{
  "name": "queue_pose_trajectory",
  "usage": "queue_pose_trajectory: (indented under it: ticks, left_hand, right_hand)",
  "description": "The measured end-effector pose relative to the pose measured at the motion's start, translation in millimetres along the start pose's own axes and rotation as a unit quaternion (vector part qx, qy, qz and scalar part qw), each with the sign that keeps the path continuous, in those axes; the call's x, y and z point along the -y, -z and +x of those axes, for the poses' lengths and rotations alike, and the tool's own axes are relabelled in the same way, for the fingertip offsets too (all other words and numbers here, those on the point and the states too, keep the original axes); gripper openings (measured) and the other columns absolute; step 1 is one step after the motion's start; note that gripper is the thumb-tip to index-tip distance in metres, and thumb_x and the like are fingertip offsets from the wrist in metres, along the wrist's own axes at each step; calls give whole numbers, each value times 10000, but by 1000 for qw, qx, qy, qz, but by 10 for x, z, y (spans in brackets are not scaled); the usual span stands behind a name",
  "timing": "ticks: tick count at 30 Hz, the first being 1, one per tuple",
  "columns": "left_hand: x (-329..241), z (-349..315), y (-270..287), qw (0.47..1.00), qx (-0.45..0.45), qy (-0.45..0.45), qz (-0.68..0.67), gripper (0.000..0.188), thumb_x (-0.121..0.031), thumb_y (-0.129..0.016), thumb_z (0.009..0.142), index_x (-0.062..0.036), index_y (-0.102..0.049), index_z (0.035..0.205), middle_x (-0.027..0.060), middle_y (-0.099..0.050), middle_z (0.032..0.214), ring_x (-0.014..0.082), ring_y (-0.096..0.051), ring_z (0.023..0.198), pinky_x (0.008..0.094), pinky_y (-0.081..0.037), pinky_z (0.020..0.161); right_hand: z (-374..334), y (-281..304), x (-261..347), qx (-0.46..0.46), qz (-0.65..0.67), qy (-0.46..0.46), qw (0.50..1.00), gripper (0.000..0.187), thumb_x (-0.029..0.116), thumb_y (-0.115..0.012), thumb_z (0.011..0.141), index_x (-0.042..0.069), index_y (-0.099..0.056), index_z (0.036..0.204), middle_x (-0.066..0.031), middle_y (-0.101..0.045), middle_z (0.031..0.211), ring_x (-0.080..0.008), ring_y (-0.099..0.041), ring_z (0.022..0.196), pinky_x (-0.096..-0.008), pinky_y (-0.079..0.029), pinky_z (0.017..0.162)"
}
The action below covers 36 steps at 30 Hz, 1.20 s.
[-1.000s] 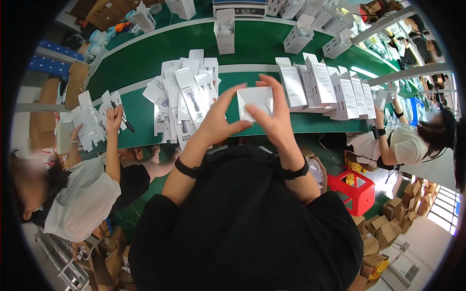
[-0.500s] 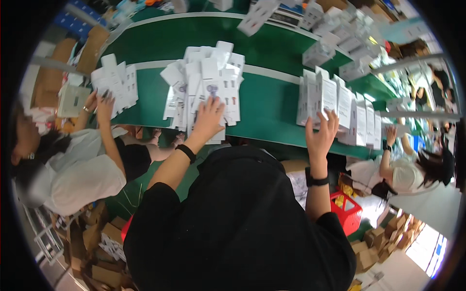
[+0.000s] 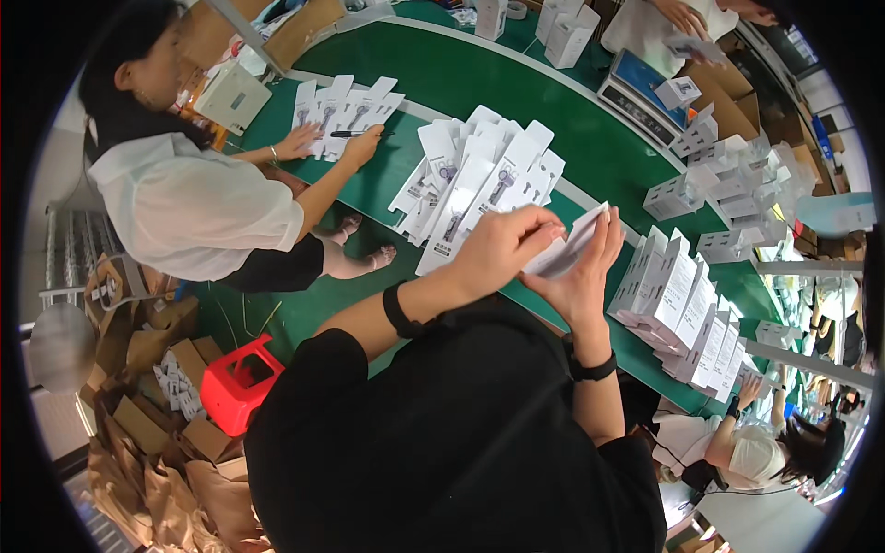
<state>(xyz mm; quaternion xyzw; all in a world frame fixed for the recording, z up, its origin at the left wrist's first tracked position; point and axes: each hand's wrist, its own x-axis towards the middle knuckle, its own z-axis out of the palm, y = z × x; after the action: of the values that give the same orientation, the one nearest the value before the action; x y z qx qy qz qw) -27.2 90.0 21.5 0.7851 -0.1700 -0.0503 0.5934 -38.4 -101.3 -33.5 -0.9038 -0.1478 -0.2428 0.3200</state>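
Note:
Both my hands meet around a small white carton [image 3: 573, 247] above the near edge of the green table. My right hand [image 3: 588, 281] grips it, thumb on one side and fingers on the other. At its left side my left hand [image 3: 505, 247] closes its fingers on the carton; the fingertips are partly hidden. Just beyond my left hand lies a heaped pile of flat, unfolded white cartons [image 3: 479, 180] printed with a dark device. To the right of my right hand, rows of white cartons [image 3: 671, 293] stand folded up, close together.
On the left, a co-worker [image 3: 198, 203] holds a pen over flat cartons [image 3: 346, 111]. Another person at the far right handles a carton above a blue scale [image 3: 645, 88]. More boxes [image 3: 737, 180] stack at the right. A red plastic stool [image 3: 241, 382] and brown cardboard stand on the floor.
The view has turned. My left hand has left the flat pile and my right hand the standing cartons; they have come together on one carton. The co-worker's cartons are spread out more.

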Motion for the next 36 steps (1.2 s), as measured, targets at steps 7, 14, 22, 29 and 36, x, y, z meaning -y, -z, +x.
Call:
queue_pose_trajectory:
  ticks: [7,14,22,29,36]
  left_hand:
    - [297,160,320,943,133,149,-266,336,-149,-741,956,25,-690,1238,99,-746,1078,109,-701,849,276,-557,704]
    - [107,466,359,883,267,374,94,638,-237,-856,851,6,-609,1388,112,-708,1220,174,-708,983,331,-573,866]
    - [190,439,-182,971,67,-166,-161,631,-250,-843,855,-58,-574,1393,139,-532,1528,264,-574,1310,386,-477,1063]
    - [-25,551,-608,969,89,-135,-188,499,-156,-701,970,-65,-517,1426,115,-532,1476,222,-488,1378,359,-402,1134]
    - [43,484,-745,961,107,-66,-247,395,-45,-547,1008,-63,-503,1400,125,-481,1486,226,-503,1325,344,-406,1115]
  right_hand:
    - [22,67,-123,57,82,61,993,1385,357,-1011,484,108,-250,1614,-317,-301,1586,-519,-413,1410,-584,-412,1128]
    - [6,169,-73,72,-7,139,988,1290,319,-996,527,70,-291,1578,-292,-403,1517,-448,-469,1380,-539,-448,1087]
    - [63,397,12,-78,374,-47,923,799,387,-826,843,29,-475,1466,-237,-547,1409,-317,-580,1275,-426,-419,1123]
    - [199,594,148,-93,241,-165,952,443,226,-550,1043,-10,-518,1418,-134,-587,1302,-246,-587,1194,-365,-425,1079]
    - [-5,592,74,-121,341,-269,893,445,144,-540,949,-8,-556,1367,-120,-631,1212,-258,-605,1150,-361,-454,1035]
